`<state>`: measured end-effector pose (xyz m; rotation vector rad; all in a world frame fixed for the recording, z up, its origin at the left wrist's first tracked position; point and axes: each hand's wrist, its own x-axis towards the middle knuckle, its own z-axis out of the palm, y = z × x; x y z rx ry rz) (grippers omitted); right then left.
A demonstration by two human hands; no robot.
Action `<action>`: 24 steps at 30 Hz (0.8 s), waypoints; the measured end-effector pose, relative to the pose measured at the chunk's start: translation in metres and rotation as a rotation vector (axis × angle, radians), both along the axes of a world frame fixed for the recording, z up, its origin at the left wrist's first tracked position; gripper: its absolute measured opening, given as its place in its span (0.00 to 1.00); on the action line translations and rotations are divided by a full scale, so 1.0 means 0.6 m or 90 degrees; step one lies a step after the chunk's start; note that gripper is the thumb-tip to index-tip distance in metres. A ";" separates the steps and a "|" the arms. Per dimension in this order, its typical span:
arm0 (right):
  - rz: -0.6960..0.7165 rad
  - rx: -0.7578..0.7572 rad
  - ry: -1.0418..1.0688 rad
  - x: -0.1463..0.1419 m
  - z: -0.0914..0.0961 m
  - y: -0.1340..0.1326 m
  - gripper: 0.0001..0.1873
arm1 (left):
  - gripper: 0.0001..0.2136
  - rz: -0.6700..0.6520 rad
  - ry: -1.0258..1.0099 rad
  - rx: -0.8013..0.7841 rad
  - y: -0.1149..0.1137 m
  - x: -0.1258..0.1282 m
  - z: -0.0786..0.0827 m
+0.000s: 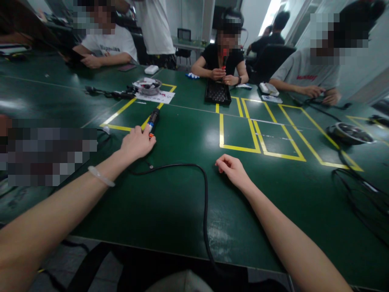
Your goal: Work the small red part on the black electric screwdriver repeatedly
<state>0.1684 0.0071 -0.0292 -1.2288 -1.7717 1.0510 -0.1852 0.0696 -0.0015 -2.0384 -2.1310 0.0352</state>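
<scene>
My left hand [138, 142], with a pale bracelet at the wrist, reaches over the green table. Its fingers are closed around the near end of a black and blue cylindrical tool [154, 117], whose dark far end points away from me. A bit of orange shows by the fingertips; the rest of that end is hidden under the hand. My right hand [232, 169] rests at the table surface with its fingers curled in, and nothing shows in it. Between my arms a black cable [205, 194] runs from near the left hand over the table's front edge.
Yellow tape outlines [240, 149] mark the table [179, 202]. A round metal bowl [147, 86] stands on paper at the back left, another bowl [349, 133] at the right beside loose cables [361, 182]. A co-worker holds a red tool [224, 60] above a black tray [217, 93].
</scene>
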 end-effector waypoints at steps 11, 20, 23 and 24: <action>0.063 0.101 -0.049 -0.039 0.022 -0.034 0.05 | 0.29 -0.158 0.002 -0.030 -0.118 0.174 0.011; 0.085 0.079 -0.038 -0.052 0.016 -0.038 0.10 | 0.27 -0.261 -0.004 -0.036 -0.161 0.265 0.016; 0.085 0.050 0.006 -0.051 0.011 -0.035 0.06 | 0.27 -0.267 -0.014 -0.048 -0.167 0.278 0.017; 0.082 0.033 0.025 -0.051 0.009 -0.033 0.06 | 0.27 -0.267 -0.017 -0.051 -0.169 0.281 0.018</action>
